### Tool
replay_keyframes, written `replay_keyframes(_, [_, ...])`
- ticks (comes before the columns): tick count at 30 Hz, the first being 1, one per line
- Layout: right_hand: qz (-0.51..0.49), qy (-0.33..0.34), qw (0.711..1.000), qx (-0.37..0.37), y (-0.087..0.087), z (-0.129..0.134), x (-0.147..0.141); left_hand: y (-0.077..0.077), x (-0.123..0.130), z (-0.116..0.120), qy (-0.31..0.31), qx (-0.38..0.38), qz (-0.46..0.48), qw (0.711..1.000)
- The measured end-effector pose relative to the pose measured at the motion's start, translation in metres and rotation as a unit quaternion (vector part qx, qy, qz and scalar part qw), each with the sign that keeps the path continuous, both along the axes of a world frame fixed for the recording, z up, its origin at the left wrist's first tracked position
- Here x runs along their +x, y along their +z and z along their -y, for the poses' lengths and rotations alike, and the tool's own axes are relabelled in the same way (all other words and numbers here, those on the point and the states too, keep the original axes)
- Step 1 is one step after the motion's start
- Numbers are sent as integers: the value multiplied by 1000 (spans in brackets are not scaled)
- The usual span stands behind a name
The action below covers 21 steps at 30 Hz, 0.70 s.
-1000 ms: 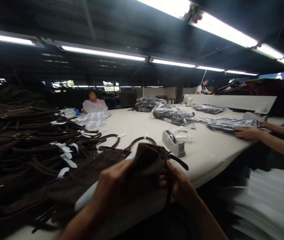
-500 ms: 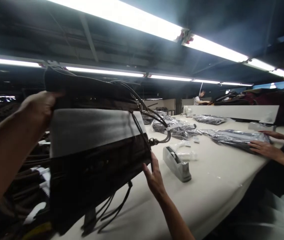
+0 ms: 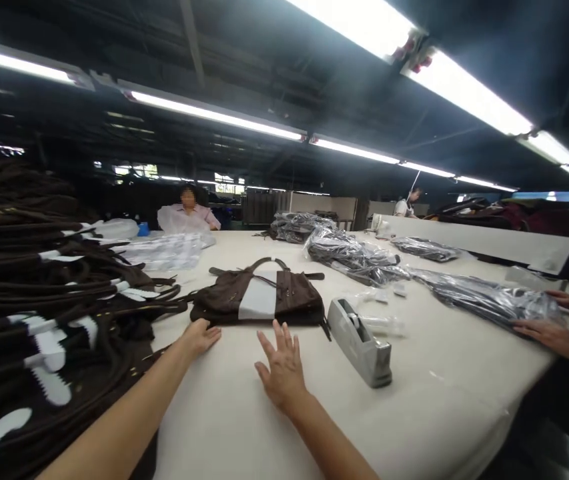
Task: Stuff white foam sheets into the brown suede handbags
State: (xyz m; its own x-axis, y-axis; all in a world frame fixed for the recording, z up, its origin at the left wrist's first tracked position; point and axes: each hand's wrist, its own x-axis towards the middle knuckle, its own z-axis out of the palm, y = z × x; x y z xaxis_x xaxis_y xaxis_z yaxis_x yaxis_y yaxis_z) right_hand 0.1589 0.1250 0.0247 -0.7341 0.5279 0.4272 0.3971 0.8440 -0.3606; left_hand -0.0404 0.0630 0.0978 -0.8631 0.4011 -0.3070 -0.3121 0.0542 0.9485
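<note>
On the cream-coloured table top (image 3: 224, 413), between a heap of dark brown bags (image 3: 109, 360) and a grey tape dispenser (image 3: 364, 350), a dark brown handbag (image 3: 291, 300) lies flat — left hand (image 3: 203, 337) by its near left corner, fingers close together, right hand (image 3: 284, 373) by its near edge, fingers spread; I can't tell whether either touches. I'd guess it light and limp, its white band (image 3: 257, 299) apt to slip — best lifted by both ends.

Tube lights (image 3: 217, 116) (glaringly white) cross a dark ceiling (image 3: 244, 53).
</note>
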Motion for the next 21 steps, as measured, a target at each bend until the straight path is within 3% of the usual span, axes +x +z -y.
replay_keyframes(3, [54, -5, 998, 28, -16, -8, -10, -34, -12, 42, -30, -53, -28, 998])
replay_keyframes(6, [68, -41, 996, 40, -22, -18, -25, -71, -25, 109, -71, -54, -160, 983])
replay_keyframes(8, [59, -48, 996, 48, -28, -28, -41, -100, -32, 152, -89, -87, -448, 885])
replay_keyframes(10, [46, -55, 996, 52, -39, -41, -64, -123, -35, 180, -113, -138, -606, 775])
replay_keyframes(11, [41, -66, 996, 52, -45, -50, -78, -129, -35, 187, -111, -162, -649, 735])
replay_keyframes(14, [38, -100, 993, 58, -61, -84, -127, -127, -33, 188, -106, -171, -738, 644])
replay_keyframes(16, [57, -105, 991, 58, -63, -110, -165, -115, -30, 181, -117, -163, -760, 618])
replay_keyframes(19, [125, -116, 985, 9, -50, -140, -226, -103, -27, 174, -122, -179, -733, 644])
replay_keyframes(21, [151, -110, 982, -19, -42, -147, -262, -104, -25, 174, -127, -191, -708, 668])
